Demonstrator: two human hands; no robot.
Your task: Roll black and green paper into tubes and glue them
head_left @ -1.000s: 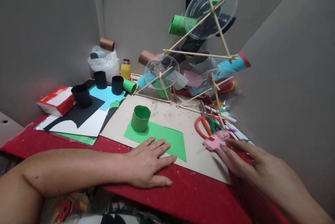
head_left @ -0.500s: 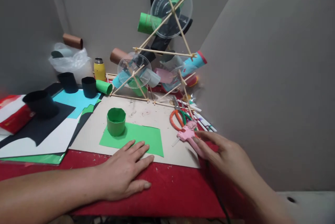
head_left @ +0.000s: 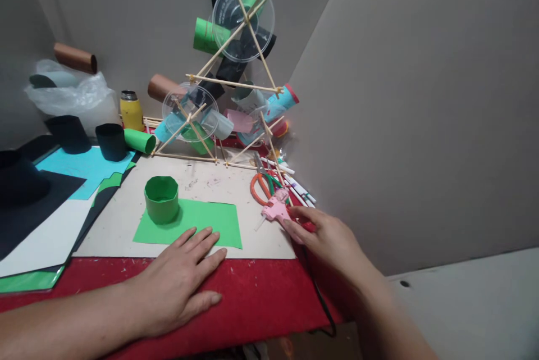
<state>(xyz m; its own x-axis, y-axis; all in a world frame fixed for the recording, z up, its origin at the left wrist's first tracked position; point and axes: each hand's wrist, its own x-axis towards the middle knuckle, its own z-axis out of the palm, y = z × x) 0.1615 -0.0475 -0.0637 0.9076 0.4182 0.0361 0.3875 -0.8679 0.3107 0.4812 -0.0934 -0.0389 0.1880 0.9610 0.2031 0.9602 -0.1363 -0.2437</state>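
My left hand (head_left: 185,278) lies with fingers spread across the lower edge of a green paper sheet (head_left: 210,219) and the red tabletop. On the sheet's left part stands a short green paper cup shape (head_left: 161,200), upright, behind my left fingertips. Over at the right, my right hand (head_left: 322,233) has its thumb and fingers around the handle of a pink glue gun (head_left: 275,208). A clear stick end pokes from the gun's left side. Just behind the gun lie orange-handled scissors (head_left: 260,187).
Stick frames with plastic discs and coloured tubes (head_left: 243,20) rise at the back. Dark paper cups (head_left: 112,142) and layered papers (head_left: 46,242) sit left, near a yellow bottle (head_left: 132,112). Markers (head_left: 301,188) lie right. A cord (head_left: 322,298) hangs over the front edge.
The view has shifted to the right, so everything appears further left. My left hand still rests on the green sheet, and my right hand is still at the glue gun.
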